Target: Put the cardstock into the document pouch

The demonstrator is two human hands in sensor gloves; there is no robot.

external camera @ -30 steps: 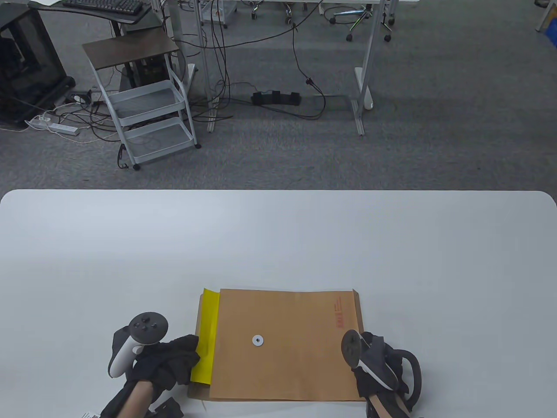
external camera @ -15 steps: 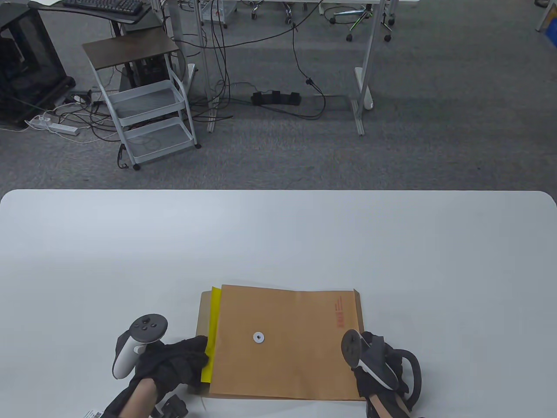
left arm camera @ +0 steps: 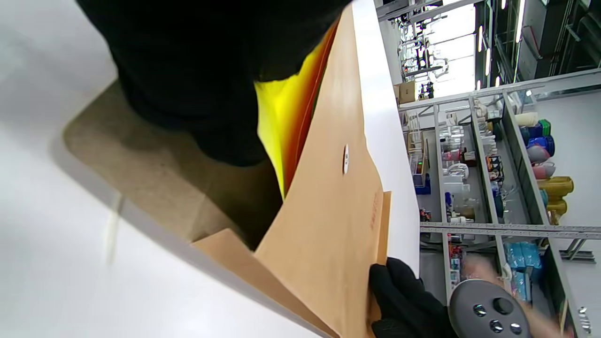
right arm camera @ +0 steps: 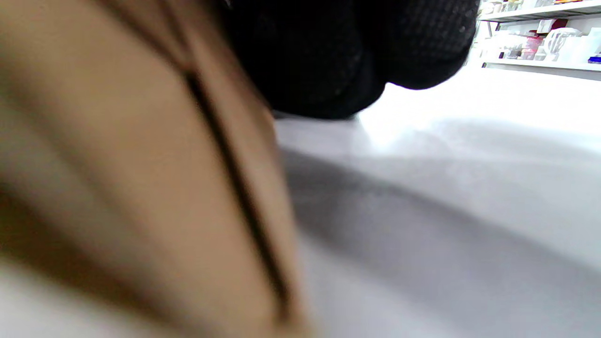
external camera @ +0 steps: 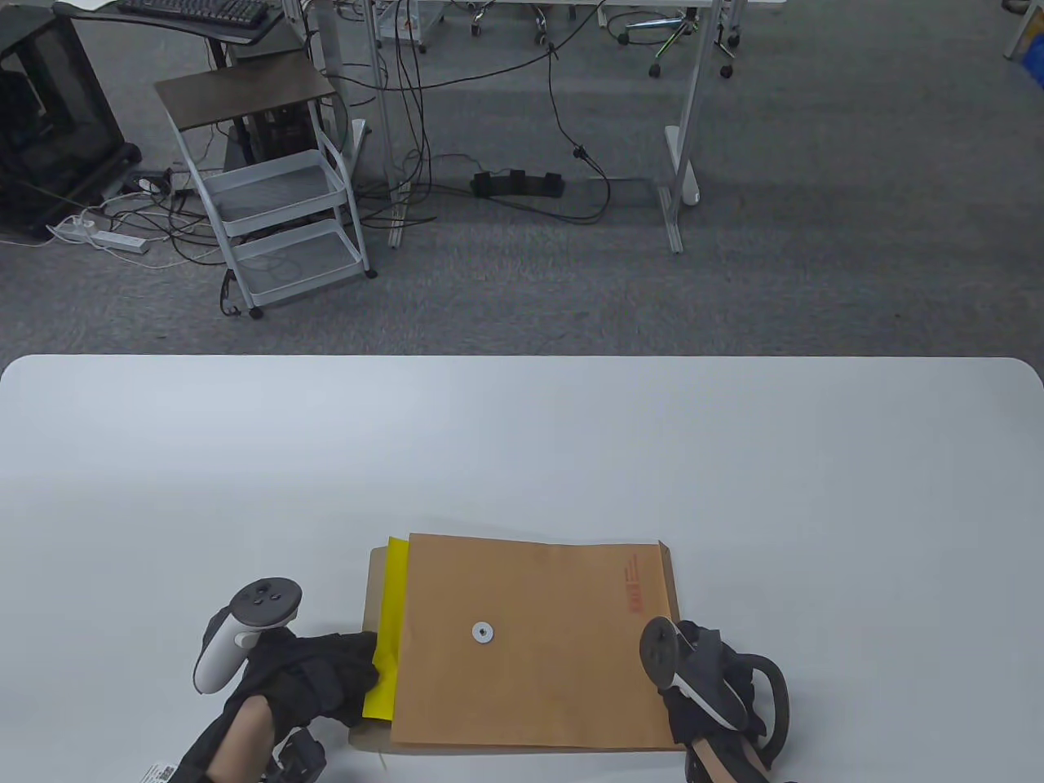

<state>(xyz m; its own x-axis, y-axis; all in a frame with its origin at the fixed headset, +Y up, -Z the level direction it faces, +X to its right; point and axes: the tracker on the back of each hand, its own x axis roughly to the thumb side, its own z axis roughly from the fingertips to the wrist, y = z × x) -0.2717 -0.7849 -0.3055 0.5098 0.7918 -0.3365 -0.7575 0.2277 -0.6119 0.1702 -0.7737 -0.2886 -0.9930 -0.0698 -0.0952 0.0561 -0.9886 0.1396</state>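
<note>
Lower centre, table view: brown pouch [external camera: 530,640] on counter [external camera: 522,457], yellow cardstock [external camera: 386,632] protruding left.
Left hand [external camera: 314,673]: grips cardstock.
Left wrist view only: pouch mouth gaping.
Right hand [external camera: 714,685]: holds pouch's right edge.

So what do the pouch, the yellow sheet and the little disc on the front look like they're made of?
Brown document pouch: looks like matte kraft paper, showing faint creases and red stamped print. Yellow cardstock: a smooth, evenly coloured stiff sheet lying flat in the pouch mouth, probably card. White closure disc: a small round washer with a dark centre; paper or plastic, too small to tell.
</note>
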